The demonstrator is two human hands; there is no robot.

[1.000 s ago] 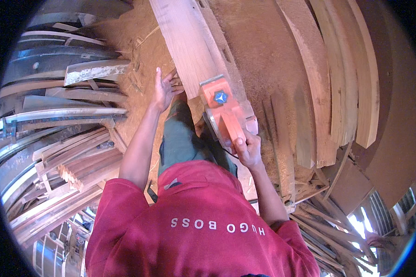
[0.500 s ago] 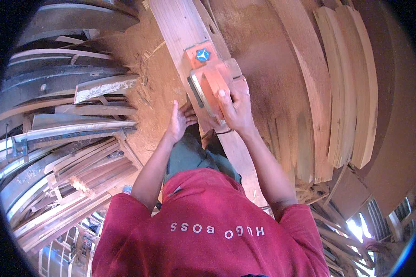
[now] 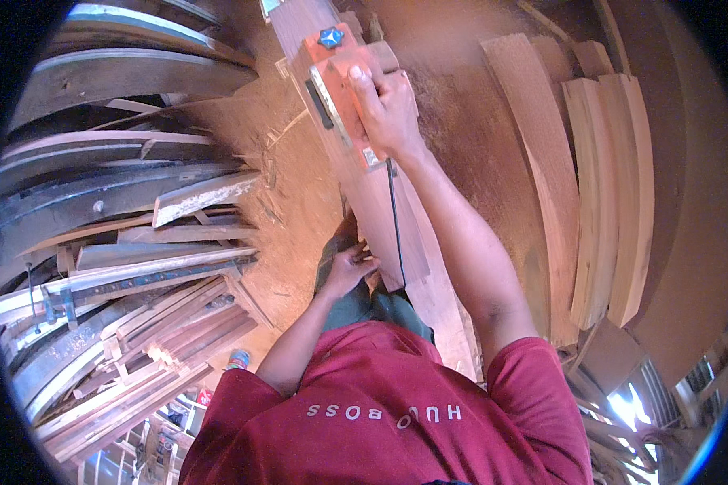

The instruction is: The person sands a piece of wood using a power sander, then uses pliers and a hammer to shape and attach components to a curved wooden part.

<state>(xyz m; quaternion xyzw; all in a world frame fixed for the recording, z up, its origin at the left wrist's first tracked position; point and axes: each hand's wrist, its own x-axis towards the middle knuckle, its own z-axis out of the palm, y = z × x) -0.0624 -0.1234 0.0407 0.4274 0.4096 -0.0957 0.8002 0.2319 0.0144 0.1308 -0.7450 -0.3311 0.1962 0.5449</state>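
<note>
Atop the long, flat, reddish-brown wooden board (image 3: 384, 218), toward its far end: one orange electric hand planer (image 3: 344, 89) with a blue star-shaped knob (image 3: 330, 37), its long axis running with the board's, away and leaning left. Right hand (image 3: 390, 109): wrapped around the planer from above, stretched far forward, the nearer hand to the tool. Left hand (image 3: 354, 267): at the board's near end, left edge, fingers loosely curled; from where I stand, whether they touch or pinch the wood I cannot tell. Thin black cord (image 3: 395, 218): from the planer's rear, back along the board to its near end. Right of the board, well apart: long pale-brown planks (image 3: 534, 153)
</note>
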